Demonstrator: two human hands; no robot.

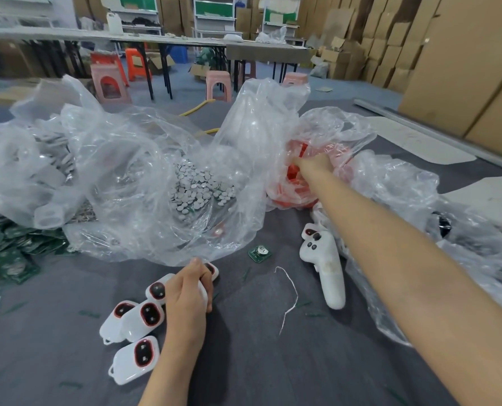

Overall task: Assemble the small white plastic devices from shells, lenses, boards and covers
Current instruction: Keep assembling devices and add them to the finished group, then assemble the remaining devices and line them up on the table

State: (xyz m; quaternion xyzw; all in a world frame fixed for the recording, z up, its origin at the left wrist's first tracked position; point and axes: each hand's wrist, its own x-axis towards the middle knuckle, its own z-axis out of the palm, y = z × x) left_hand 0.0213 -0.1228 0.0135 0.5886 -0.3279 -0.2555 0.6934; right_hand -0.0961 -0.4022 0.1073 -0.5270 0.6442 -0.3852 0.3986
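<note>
My left hand (189, 288) grips a small white shell (210, 271) with a red-rimmed dark lens, low on the grey table. Beside it lie several more white shells (144, 315) with red-rimmed lenses. My right hand (314, 164) reaches far into a clear plastic bag of red parts (295, 191); its fingers are hidden by the plastic. A single green board with a coin cell (259, 253) lies between the two arms. A clear bag holds several round silver cells (198, 189).
A white controller-shaped object (328, 268) lies right of centre, next to a white thread (290, 297). A pile of green boards (12, 247) sits at the left edge. Crumpled clear bags (419, 206) cover the back and right of the table.
</note>
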